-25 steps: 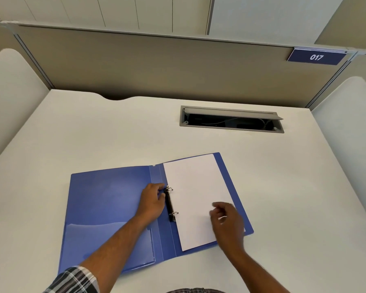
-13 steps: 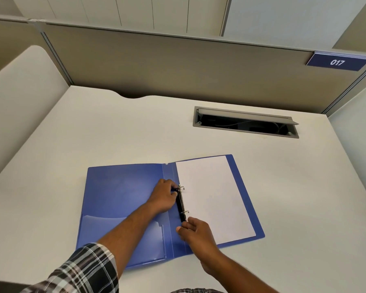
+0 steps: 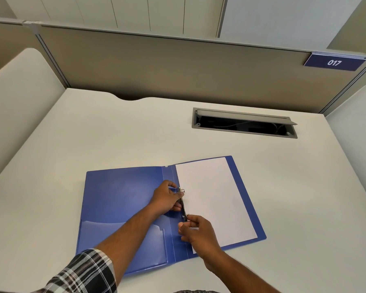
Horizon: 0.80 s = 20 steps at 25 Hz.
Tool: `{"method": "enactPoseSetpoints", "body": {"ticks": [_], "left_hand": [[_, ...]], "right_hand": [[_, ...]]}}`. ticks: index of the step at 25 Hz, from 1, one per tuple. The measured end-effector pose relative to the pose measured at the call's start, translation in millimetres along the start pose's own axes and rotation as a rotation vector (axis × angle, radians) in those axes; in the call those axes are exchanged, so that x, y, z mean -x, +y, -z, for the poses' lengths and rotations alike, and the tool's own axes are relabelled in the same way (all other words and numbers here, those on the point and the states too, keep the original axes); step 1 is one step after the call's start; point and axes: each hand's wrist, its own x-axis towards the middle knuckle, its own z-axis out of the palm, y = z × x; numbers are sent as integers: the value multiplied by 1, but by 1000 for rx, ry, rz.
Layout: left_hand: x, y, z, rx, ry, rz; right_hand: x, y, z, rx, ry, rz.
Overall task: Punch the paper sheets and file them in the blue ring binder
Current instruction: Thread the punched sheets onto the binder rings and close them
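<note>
On the bench (image 3: pixel 135 134), my left fingers (image 3: pixel 173 205) grip the open binder's (image 3: pixel 118 199) ring bar (image 3: pixel 181 205), my right fingers (image 3: pixel 184 225) pinching its lower ring (image 3: pixel 186 216) beside the paper (image 3: pixel 213 197).

A white desk (image 3: pixel 118 132) fills most of the view. Its far edge has a shallow curved notch (image 3: pixel 129 98) left of centre. Set into the desktop toward the far right is a grey cable tray (image 3: pixel 244 125) with its lid (image 3: pixel 243 116) tilted up, and dark cables show inside. Behind the desk stands a beige partition (image 3: pixel 178 68) with a grey top rail. A dark blue sign (image 3: pixel 334 63) reading 017 hangs at the partition's upper right. White rounded side panels (image 3: pixel 19 98) flank the desk on the left and right. Pale wall panels (image 3: pixel 118 13) rise beyond the partition.
</note>
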Motion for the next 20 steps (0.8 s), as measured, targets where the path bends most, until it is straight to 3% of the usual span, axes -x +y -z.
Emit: {"method": "enactPoseSetpoints", "body": {"ticks": [4, 9, 15, 20], "left_hand": [[0, -3, 0, 22, -42, -29], [-3, -18, 4, -98, 39, -106], [-4, -22, -6, -311, 28, -309], [-8, -27, -13, -352, 45, -324]], "right_hand": [[-9, 3, 4, 183, 118, 33], [-15, 11, 7, 234, 148, 75], [-21, 13, 8, 296, 196, 159], [-22, 16, 13, 336, 219, 204]]}}
